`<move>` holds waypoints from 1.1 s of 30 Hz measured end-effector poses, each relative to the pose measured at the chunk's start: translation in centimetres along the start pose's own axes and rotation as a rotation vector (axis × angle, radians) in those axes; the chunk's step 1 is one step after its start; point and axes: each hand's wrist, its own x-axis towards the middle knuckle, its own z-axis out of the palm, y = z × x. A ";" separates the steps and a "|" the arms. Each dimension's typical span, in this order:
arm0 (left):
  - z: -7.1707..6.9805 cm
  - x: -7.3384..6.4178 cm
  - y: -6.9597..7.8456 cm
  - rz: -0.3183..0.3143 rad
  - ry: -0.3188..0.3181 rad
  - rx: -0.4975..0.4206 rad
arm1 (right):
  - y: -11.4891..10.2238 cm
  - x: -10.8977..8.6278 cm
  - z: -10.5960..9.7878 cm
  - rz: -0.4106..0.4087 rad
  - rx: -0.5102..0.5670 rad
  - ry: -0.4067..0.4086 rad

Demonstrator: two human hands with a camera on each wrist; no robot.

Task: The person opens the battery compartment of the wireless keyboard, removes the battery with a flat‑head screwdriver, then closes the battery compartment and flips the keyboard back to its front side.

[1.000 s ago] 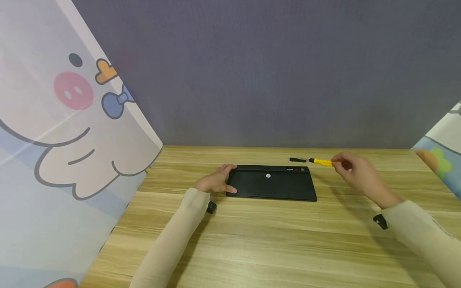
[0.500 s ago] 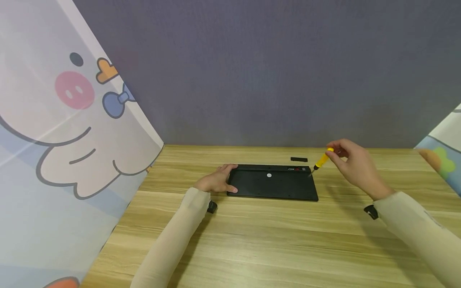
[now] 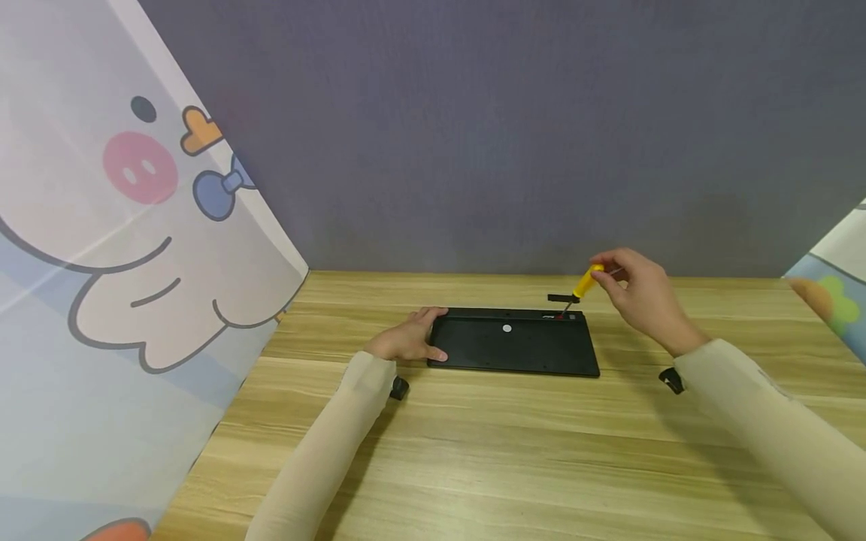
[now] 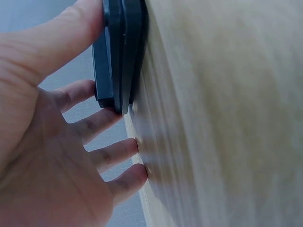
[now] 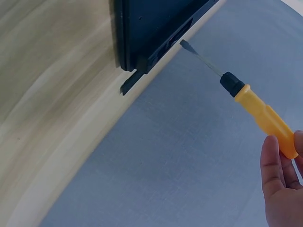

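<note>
A black keyboard (image 3: pixel 514 349) lies underside up on the table, with a round white sticker and an uncovered battery compartment (image 3: pixel 558 316) showing red at its back right. My left hand (image 3: pixel 407 338) holds the left end, thumb on the underside near the front and index finger at the back corner; the left wrist view shows the lower fingers spread past the keyboard's end (image 4: pixel 124 56). My right hand (image 3: pixel 643 297) pinches the yellow handle of a flat-bladed screwdriver (image 5: pixel 265 116), its tip slanting down over the compartment. A small black battery cover (image 3: pixel 556 298) lies behind the keyboard.
The wood-grain table (image 3: pixel 487 458) ends at a grey fabric partition (image 3: pixel 487 150) close behind the keyboard. A panel with cartoon pictures (image 3: pixel 135 300) stands on the left, and another (image 3: pixel 828 293) on the right.
My right hand has brought the screwdriver left and tilted it upright, its tip moving from the battery cover, past the keyboard's right edge, to the compartment. My left hand has stayed in place.
</note>
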 end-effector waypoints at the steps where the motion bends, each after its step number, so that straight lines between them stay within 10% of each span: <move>1: 0.0 0.0 0.0 0.000 0.000 -0.001 | 0.0 0.1 0.1 0.001 -0.001 -0.004; 33: -0.3 -0.2 0.3 -0.019 -0.018 -0.017 | -0.5 0.6 0.4 0.009 0.001 -0.095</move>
